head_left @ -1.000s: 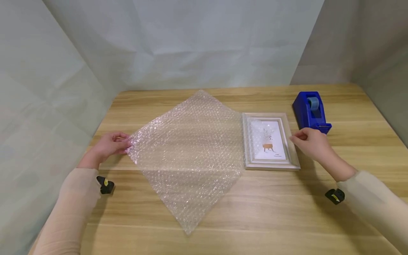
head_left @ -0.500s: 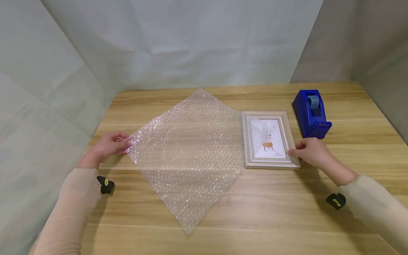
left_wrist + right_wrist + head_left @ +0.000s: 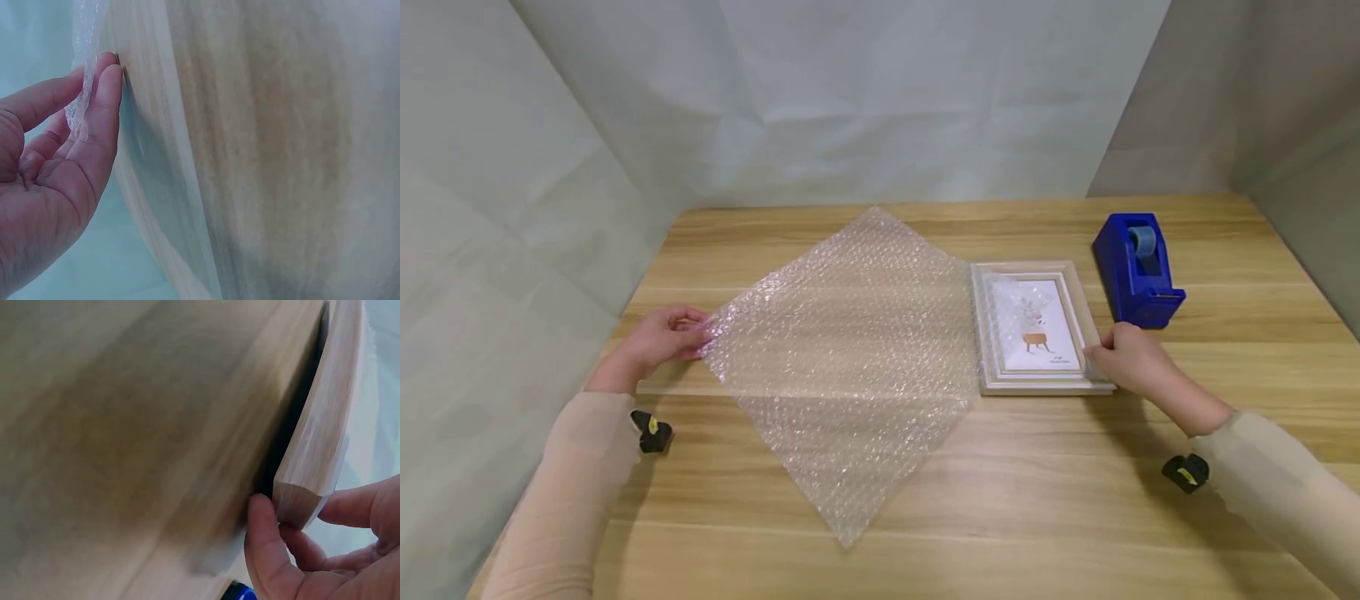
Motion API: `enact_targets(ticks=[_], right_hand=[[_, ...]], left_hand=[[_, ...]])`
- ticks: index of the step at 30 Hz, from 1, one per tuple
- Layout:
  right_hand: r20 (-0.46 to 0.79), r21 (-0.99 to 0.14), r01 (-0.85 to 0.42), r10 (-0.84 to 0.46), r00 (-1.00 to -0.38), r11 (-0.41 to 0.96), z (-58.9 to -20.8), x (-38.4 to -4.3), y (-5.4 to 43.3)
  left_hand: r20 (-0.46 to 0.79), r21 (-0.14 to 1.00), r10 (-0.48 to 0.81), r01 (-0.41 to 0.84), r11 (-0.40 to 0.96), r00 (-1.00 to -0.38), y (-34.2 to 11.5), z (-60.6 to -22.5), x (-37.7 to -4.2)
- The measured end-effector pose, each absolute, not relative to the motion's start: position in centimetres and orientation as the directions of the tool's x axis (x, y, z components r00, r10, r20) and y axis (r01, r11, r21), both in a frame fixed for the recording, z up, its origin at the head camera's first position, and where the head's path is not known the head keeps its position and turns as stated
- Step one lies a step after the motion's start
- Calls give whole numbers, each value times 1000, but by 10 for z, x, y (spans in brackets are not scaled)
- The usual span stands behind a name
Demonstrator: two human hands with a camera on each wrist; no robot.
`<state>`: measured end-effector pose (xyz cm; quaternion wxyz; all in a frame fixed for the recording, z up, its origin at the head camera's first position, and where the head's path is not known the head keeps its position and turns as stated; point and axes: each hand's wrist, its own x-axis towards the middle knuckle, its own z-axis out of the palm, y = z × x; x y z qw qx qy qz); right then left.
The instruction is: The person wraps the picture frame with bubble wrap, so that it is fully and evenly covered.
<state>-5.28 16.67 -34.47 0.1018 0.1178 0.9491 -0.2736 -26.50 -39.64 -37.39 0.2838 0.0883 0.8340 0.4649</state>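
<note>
A square sheet of bubble wrap lies flat in a diamond on the wooden table, its right corner overlapping a picture frame. My left hand pinches the sheet's left corner; in the left wrist view the wrap passes between thumb and fingers. At the frame's right side, near its front corner, my right hand grips the edge. The right wrist view shows the thumb on the frame's face and fingers at its underside. Behind the glass is a print of a plant in an orange-brown pot.
A blue tape dispenser with a roll of tape stands right of the frame, just beyond the right hand. The wooden table reaches back to pale sheeting that closes off the back and sides.
My right hand has slid down the frame's right edge toward the near corner and taken hold there. The left hand keeps its pinch, and the bubble wrap lies as before.
</note>
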Motion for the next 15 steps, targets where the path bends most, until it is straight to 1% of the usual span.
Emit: enact_targets(ticks=[5,9,11,15], right_hand=[[-249,-527,262,148,-957,808,-340,-53,169],[-302,-559,311,161,-940,769,-339,-53,173],[-360,-605,363,163,-919,709,-341,-52,176],[-484,-706,469,121,-866,531,-346,-52,183]], left_hand=[[-388,823,408,-111,558,-826,-399,-375,-265],[-385,823,412,-105,558,-826,-401,-376,-265],[-385,823,413,-105,558,-826,-402,-377,-265],[-381,826,418,-100,555,-825,-404,-378,-265]])
